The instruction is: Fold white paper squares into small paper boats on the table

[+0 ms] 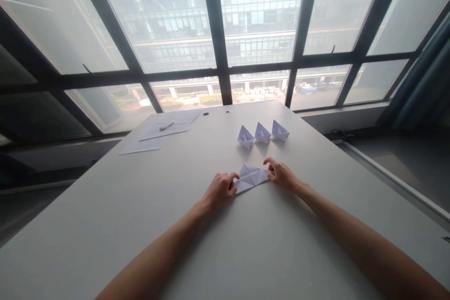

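A half-folded sheet of white paper (250, 176) lies flat on the white table (197, 243) in front of me. My left hand (220, 189) pinches its left corner, fingers curled. My right hand (279, 173) presses on its right edge with bent fingers. Just beyond the sheet stand three finished paper boats (262, 133) in a row.
Several loose white sheets (160, 133) with a pen (166, 126) on top lie at the far left of the table. Two small round holes (206, 114) mark the table's far edge. Large windows with dark frames stand behind it.
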{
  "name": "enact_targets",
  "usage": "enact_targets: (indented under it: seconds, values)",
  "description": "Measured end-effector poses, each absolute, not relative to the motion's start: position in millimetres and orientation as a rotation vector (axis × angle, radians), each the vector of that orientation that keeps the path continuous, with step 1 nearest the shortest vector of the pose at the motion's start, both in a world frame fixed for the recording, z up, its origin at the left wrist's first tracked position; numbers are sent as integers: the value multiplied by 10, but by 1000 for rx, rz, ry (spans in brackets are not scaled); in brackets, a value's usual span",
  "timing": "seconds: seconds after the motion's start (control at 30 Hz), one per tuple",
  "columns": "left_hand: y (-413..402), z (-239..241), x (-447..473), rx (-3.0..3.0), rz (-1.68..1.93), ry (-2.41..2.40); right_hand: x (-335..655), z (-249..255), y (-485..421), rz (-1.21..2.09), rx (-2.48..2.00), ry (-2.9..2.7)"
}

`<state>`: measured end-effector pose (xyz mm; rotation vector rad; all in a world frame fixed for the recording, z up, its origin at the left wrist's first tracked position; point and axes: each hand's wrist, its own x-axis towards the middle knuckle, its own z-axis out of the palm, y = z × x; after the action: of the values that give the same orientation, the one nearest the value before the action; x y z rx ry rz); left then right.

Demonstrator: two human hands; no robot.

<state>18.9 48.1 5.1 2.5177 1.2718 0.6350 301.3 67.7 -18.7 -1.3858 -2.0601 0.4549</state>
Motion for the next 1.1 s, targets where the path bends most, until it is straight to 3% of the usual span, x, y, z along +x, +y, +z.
enact_targets:
  seconds: [0.17,0.37,0.67,0.8,1.1]
  values:
    - [464,141,135,2809,546,1196,3000,-199,678,474,-1348,-2065]
    - [504,92,112,2853,270,864,2940,-206,713,788,-1154,-1775]
    - [380,195,189,2845,353,1009,2867,-129,671,910,-1200,-1636]
    - [374,172,206,2824,394,965,2851,-152,691,824,-1287,-1740]
    - [395,152,203,2749,339,860,2856,-129,663,301,-1770,-1950]
